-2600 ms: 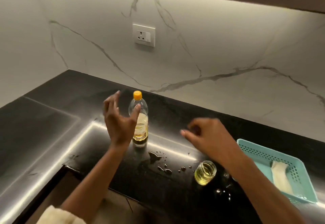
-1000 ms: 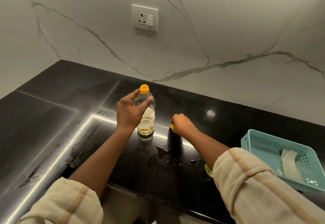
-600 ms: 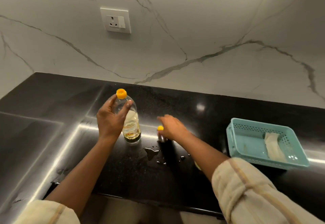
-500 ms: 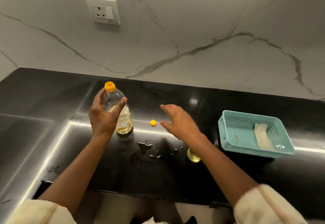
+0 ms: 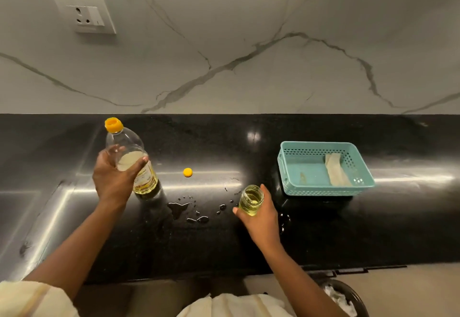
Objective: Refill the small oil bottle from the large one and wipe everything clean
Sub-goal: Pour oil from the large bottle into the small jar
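Head view: I see the left hand point(image 5: 117, 179) gripping the large bottle point(image 5: 134, 157) and the right hand point(image 5: 261, 219) gripping the uncapped small bottle point(image 5: 251, 199), well apart over the counter point(image 5: 323, 237). I judge pouring has not begun: the large bottle is capped, the spills point(image 5: 179, 208) are unwiped, and the cloth point(image 5: 336, 169) is in the basket point(image 5: 293, 182). The large bottle's long axis is near upright, neck leaning wallward.

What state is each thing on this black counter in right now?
Large clear plastic oil bottle: capped, part full, gripped by left hand.
Small clear glass bottle: uncapped, part full of oil, held by right hand.
Small orange cap: off, lying loose on black countertop.
Oil puddles: unwiped.
Teal perforated plastic basket: holding a pale folded cloth.
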### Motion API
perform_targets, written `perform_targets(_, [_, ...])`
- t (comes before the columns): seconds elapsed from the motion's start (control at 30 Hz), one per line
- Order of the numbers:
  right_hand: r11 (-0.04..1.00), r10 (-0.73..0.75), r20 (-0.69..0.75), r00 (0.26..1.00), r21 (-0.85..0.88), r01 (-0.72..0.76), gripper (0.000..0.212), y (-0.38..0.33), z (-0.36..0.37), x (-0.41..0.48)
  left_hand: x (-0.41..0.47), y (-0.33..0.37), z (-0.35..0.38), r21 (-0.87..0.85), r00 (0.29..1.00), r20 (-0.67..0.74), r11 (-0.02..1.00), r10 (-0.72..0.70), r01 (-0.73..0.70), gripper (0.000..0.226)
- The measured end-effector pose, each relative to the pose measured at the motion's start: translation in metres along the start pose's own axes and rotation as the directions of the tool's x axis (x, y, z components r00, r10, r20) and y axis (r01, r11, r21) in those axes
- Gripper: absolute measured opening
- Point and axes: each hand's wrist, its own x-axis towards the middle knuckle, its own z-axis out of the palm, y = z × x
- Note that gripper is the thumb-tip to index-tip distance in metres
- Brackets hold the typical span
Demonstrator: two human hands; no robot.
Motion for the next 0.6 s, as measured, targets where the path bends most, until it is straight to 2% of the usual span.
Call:
perform_targets(0.2, [0.997,-0.074,-0.099,0.992,0.016,0.076,0.074,0.011,0.015,0.009,-0.012,0.025,-0.014,-0.003,0.985,0.064,0.987,0.16,-0.16,0.059])
perform_targets(0.47, [0.99,-0.139,-0.045,0.989,-0.001,0.139,0.059,-0.005,0.005,0.021,-0.015,0.081,-0.038,0.09,0.918,0.12,0.917,0.378,-0.389,0.076])
perform_targets(0.6, [0.961,-0.272,-0.044,0.961,0.036,0.274,0.058,-0.059,-0.016,0.031,-0.011,0.123,-0.048,0.253,0.827,0.218,0.788,0.518,-0.561,0.09])
